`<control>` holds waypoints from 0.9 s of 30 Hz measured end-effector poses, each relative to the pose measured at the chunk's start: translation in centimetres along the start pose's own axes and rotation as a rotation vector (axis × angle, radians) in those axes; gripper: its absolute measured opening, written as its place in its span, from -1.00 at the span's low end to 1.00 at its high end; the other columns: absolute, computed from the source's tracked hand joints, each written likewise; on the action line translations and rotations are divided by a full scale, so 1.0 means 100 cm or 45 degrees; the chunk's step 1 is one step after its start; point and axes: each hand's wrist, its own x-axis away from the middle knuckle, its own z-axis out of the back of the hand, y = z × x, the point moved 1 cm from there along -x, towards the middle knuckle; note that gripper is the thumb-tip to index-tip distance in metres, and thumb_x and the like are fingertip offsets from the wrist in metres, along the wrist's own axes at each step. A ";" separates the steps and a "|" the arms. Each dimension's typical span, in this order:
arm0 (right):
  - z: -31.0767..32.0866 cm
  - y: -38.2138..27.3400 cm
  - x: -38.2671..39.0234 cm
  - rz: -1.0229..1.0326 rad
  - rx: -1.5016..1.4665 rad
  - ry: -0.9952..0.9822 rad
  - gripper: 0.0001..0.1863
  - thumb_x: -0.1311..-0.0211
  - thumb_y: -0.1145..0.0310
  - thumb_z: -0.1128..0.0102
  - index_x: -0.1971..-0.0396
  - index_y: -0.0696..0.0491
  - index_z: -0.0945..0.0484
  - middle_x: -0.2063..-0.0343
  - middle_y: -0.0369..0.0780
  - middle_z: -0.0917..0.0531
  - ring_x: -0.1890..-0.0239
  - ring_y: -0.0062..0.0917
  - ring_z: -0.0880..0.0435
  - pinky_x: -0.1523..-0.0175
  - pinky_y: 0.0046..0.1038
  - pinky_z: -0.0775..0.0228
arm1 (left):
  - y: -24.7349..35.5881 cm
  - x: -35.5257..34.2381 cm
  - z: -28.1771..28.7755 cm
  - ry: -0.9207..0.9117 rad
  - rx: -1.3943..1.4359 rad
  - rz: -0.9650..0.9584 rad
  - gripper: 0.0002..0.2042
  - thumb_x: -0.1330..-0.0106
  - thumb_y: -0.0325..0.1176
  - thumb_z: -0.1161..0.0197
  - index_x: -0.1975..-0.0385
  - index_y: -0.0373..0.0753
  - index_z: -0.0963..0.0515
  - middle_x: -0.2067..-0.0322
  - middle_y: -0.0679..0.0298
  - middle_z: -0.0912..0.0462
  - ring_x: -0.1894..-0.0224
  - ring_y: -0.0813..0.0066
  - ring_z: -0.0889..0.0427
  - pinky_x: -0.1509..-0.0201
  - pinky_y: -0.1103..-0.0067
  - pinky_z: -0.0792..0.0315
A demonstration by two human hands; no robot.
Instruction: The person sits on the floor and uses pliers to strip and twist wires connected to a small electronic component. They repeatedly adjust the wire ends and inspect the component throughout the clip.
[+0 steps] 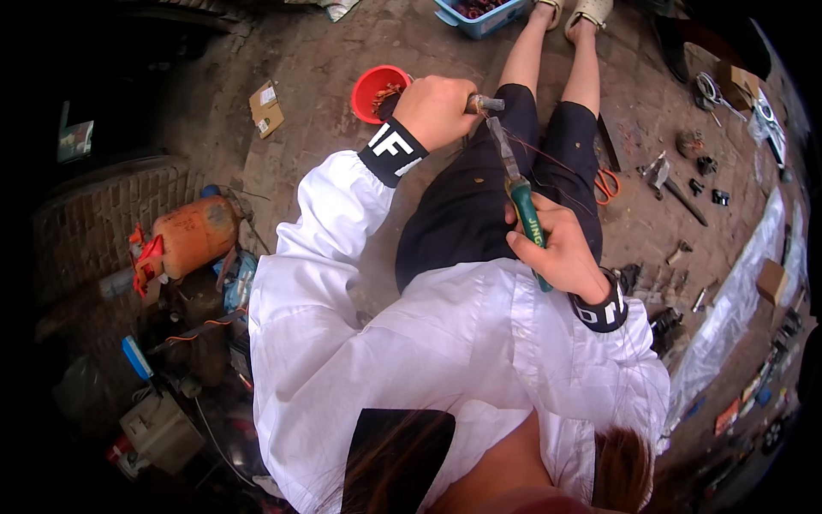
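Here you are, both arms out over your dark shorts (445, 218), 2 hands at work and both closed. Your left hand (433, 110) is curled round a dark piece with a blunt grey end (489, 104) poking out to the right; what sits inside that fist, you can't tell. Your right hand (558, 244) is wrapped round the green-handled tool (531, 224), thumb laid along the grip.

And here's the line that matters: the tool runs long and slanted, butt low by your right wrist, metal nose (503, 146) pointing forward and a little left, straight up toward that grey end. The piece lies crosswise, so the 2 axes meet at a steep angle. Your left hand is far nearer the meeting point; the right works from well back on the handle. Nose and piece sit very close, but whether they touch, you can't tell.

A thin reddish wire (541, 155) trails rightward over your lap, and the red bowl (359, 92) stands just beyond your left hand.
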 end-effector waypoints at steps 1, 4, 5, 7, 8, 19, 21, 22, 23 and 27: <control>0.001 0.001 0.000 0.017 0.021 -0.009 -0.82 0.05 0.52 -0.22 0.65 0.28 -0.41 0.37 -0.10 -0.57 0.40 -0.31 -0.57 0.28 -0.44 -0.38 | -0.001 0.001 0.001 -0.006 0.001 -0.017 -0.85 -0.03 -0.32 -0.32 0.55 -0.24 -0.53 0.66 0.09 -0.52 0.52 0.04 -0.55 0.48 0.30 -0.38; 0.006 -0.006 0.001 -0.042 0.058 -0.048 -0.82 0.05 0.53 -0.22 0.63 0.29 -0.41 0.39 -0.09 -0.56 0.42 -0.29 -0.56 0.28 -0.44 -0.38 | -0.002 0.003 0.002 -0.076 -0.055 0.000 -0.86 -0.04 -0.29 -0.29 0.56 -0.22 -0.56 0.63 0.10 -0.57 0.49 0.06 -0.59 0.43 0.27 -0.44; 0.008 -0.008 0.001 -0.080 0.067 -0.063 -0.82 0.06 0.53 -0.22 0.63 0.29 -0.41 0.40 -0.09 -0.56 0.42 -0.29 -0.56 0.28 -0.44 -0.38 | -0.001 0.004 0.002 -0.108 -0.085 0.016 -0.86 -0.05 -0.28 -0.28 0.57 -0.21 -0.57 0.61 0.10 -0.59 0.47 0.07 -0.61 0.40 0.26 -0.47; 0.009 -0.003 0.004 -0.024 0.068 -0.064 -0.83 0.06 0.53 -0.22 0.61 0.30 -0.42 0.40 -0.08 -0.56 0.42 -0.28 -0.56 0.28 -0.44 -0.38 | -0.001 0.005 0.005 -0.090 -0.115 -0.034 -0.86 -0.04 -0.29 -0.27 0.57 -0.21 -0.56 0.61 0.11 -0.59 0.47 0.06 -0.61 0.40 0.26 -0.47; 0.009 -0.001 0.004 0.004 0.070 -0.063 -0.83 0.06 0.53 -0.22 0.60 0.31 -0.43 0.40 -0.08 -0.56 0.42 -0.28 -0.56 0.29 -0.44 -0.38 | 0.000 0.005 0.006 -0.081 -0.130 -0.060 -0.86 -0.04 -0.29 -0.27 0.58 -0.22 -0.56 0.61 0.12 -0.59 0.47 0.06 -0.61 0.40 0.26 -0.47; 0.012 -0.004 0.012 -0.140 0.181 -0.156 -0.81 0.08 0.55 -0.21 0.68 0.27 -0.37 0.36 -0.07 -0.54 0.36 -0.29 -0.54 0.24 -0.42 -0.35 | -0.019 0.013 -0.003 -0.238 0.205 -0.006 -0.77 -0.12 -0.24 -0.32 0.57 -0.28 -0.53 0.71 0.14 -0.45 0.61 0.23 -0.46 0.50 0.43 -0.33; 0.013 -0.006 0.017 -0.147 0.174 -0.214 -0.81 0.09 0.55 -0.22 0.68 0.27 -0.37 0.36 -0.07 -0.54 0.36 -0.28 -0.54 0.24 -0.41 -0.35 | -0.021 0.014 0.007 -0.492 0.357 0.047 -0.71 -0.16 -0.17 -0.33 0.57 -0.29 -0.53 0.73 0.20 -0.40 0.65 0.35 -0.40 0.52 0.49 -0.30; 0.014 -0.009 0.020 -0.150 0.165 -0.248 -0.81 0.09 0.55 -0.22 0.67 0.27 -0.38 0.35 -0.07 -0.54 0.36 -0.28 -0.54 0.24 -0.41 -0.35 | -0.025 0.018 0.009 -0.636 0.450 -0.020 -0.65 -0.21 -0.11 -0.31 0.55 -0.32 -0.53 0.73 0.25 -0.34 0.64 0.46 -0.30 0.52 0.55 -0.25; 0.014 -0.012 0.022 -0.153 0.156 -0.283 -0.81 0.09 0.55 -0.22 0.67 0.28 -0.38 0.35 -0.06 -0.54 0.36 -0.28 -0.54 0.24 -0.41 -0.35 | -0.024 0.022 0.012 -0.704 0.542 -0.067 -0.66 -0.21 -0.16 -0.32 0.57 -0.33 -0.48 0.74 0.24 -0.30 0.64 0.45 -0.26 0.53 0.53 -0.22; 0.020 -0.023 0.029 -0.063 0.026 -0.340 -0.83 0.08 0.54 -0.24 0.64 0.28 -0.42 0.38 -0.05 -0.51 0.45 -0.28 -0.51 0.34 -0.40 -0.33 | -0.015 0.026 0.026 -0.858 0.730 -0.244 -0.64 -0.19 -0.29 -0.34 0.64 -0.37 -0.34 0.74 0.22 -0.19 0.65 0.41 -0.16 0.55 0.48 -0.13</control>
